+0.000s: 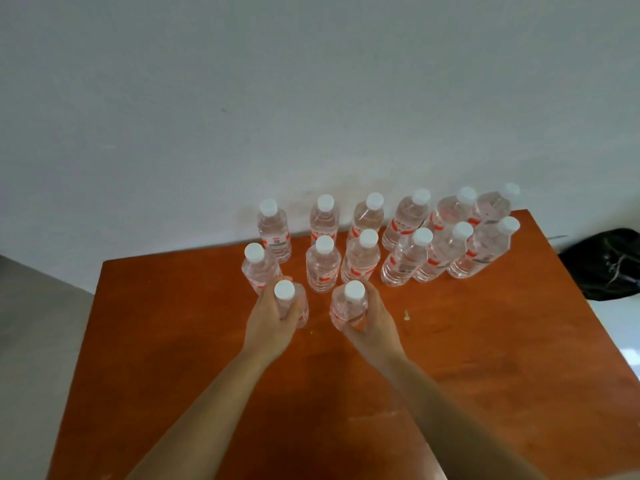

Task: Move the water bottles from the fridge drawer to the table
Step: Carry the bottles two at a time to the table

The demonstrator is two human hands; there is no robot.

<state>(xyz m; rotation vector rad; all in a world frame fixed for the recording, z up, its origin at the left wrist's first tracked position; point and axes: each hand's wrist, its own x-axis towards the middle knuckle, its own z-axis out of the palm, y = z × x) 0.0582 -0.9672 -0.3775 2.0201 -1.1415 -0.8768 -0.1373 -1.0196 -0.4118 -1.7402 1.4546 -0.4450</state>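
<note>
Head | left grip (272, 323) clasps bottle (300, 306) | right grip (374, 323) clasps second bottle (346, 306) | rows (322, 265) behind

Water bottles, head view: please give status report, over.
Left grip holds left water bottle, right grip holds right water bottle. Both upright at wooden table. Twelve bottles crowd behind.

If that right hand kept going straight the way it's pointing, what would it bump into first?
The right hand grips a bottle, which leads. Going straight on, it would likely strike the second-row bottle just behind it first; the two look almost touching, though depth is hard to judge.
</note>
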